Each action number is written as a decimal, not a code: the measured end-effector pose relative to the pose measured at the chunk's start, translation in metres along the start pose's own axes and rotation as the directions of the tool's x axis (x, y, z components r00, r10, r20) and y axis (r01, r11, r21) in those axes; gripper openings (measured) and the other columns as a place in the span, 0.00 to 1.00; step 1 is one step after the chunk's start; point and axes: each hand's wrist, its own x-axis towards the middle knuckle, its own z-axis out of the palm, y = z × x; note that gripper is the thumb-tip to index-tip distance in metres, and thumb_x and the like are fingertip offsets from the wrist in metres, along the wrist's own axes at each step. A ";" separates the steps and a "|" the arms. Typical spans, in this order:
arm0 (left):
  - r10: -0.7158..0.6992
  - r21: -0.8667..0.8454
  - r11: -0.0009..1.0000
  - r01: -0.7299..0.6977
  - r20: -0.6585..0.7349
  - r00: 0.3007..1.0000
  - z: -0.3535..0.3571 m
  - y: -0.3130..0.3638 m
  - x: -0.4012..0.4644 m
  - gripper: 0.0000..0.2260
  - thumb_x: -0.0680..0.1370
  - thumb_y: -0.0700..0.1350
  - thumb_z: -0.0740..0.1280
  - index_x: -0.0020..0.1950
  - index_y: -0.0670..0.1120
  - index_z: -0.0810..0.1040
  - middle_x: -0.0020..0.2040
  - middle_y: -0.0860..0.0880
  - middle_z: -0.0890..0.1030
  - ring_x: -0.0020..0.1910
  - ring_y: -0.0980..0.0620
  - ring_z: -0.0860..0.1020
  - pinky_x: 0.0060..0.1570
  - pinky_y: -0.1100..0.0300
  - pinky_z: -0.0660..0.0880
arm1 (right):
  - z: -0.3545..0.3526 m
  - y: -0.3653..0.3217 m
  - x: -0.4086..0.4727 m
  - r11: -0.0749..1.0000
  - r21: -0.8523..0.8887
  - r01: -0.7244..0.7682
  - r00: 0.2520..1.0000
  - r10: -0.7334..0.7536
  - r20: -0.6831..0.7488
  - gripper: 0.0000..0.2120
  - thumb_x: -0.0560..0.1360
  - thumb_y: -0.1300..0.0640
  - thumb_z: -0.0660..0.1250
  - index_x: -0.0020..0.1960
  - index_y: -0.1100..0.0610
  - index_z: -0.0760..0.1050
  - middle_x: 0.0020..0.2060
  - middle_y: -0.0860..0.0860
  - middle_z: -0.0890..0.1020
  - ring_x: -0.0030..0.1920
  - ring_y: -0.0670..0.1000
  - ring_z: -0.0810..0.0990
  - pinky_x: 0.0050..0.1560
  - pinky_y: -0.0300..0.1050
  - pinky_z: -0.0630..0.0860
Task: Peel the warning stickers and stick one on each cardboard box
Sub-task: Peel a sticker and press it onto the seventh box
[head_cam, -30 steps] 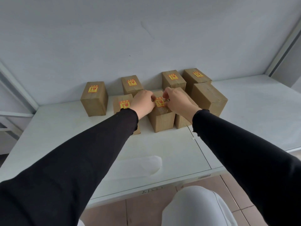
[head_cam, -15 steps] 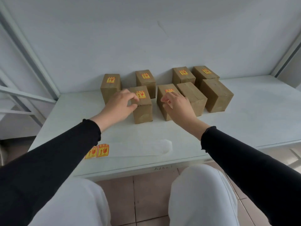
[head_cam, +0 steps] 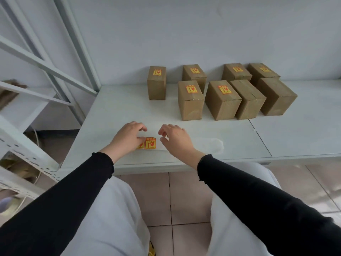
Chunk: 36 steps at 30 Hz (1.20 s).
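A person in black sleeves is sitting at a white table (head_cam: 114, 111), both hands reaching to its near edge at the centre of the frame. The left hand (head_cam: 127, 138) is resting on a translucent backing strip (head_cam: 206, 145), its fingers loosely curled and its thumb touching the strip just beside 2 yellow-and-red warning stickers (head_cam: 150, 143); the hand is partly covering the left sticker. The right hand (head_cam: 174, 138) is hovering just right of the stickers with fingers curled and thumb near the fingertips, gripping nothing visible. In the upper right of the frame, 8 cardboard boxes are standing in 2 rows against a pale wall. 6 are showing a sticker on top, including the front box (head_cam: 191, 99) and its neighbour (head_cam: 222, 99). The 2 rightmost front boxes, one (head_cam: 248, 98) and the other (head_cam: 275, 96), are showing bare tops. A white metal rack (head_cam: 36, 74) is filling the left of the frame.
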 end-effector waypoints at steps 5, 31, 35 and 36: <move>-0.076 0.009 0.997 0.076 0.060 0.995 0.012 -0.009 -0.002 0.16 0.76 0.48 0.71 0.62 0.48 0.76 0.58 0.49 0.76 0.58 0.49 0.75 0.54 0.55 0.73 | 0.021 -0.004 -0.007 0.997 -0.016 -0.082 0.996 0.082 0.039 0.11 0.77 0.53 0.65 0.58 0.54 0.75 0.49 0.50 0.80 0.50 0.53 0.77 0.49 0.47 0.72; -0.183 -0.489 0.830 0.268 0.214 0.959 0.014 -0.003 0.002 0.04 0.79 0.41 0.68 0.46 0.44 0.81 0.41 0.47 0.83 0.41 0.48 0.79 0.42 0.56 0.73 | 0.026 -0.005 -0.021 0.966 0.181 -0.186 0.969 0.211 -0.131 0.04 0.77 0.52 0.65 0.44 0.47 0.77 0.41 0.42 0.79 0.38 0.44 0.76 0.36 0.41 0.71; -0.234 -0.460 0.841 0.285 0.165 0.958 0.015 -0.007 0.005 0.04 0.78 0.41 0.69 0.45 0.43 0.82 0.40 0.47 0.82 0.39 0.48 0.79 0.39 0.56 0.75 | 0.025 -0.003 -0.020 0.923 0.311 -0.227 0.955 0.273 -0.114 0.05 0.77 0.54 0.66 0.43 0.47 0.76 0.38 0.41 0.80 0.37 0.43 0.79 0.37 0.43 0.75; -0.239 -0.464 0.839 0.285 0.156 0.958 0.015 -0.008 0.005 0.04 0.78 0.41 0.69 0.44 0.44 0.82 0.40 0.47 0.83 0.39 0.48 0.79 0.38 0.57 0.75 | 0.023 -0.002 -0.020 0.913 0.337 -0.228 0.954 0.279 -0.110 0.05 0.77 0.54 0.66 0.43 0.48 0.76 0.37 0.40 0.80 0.37 0.43 0.79 0.37 0.42 0.75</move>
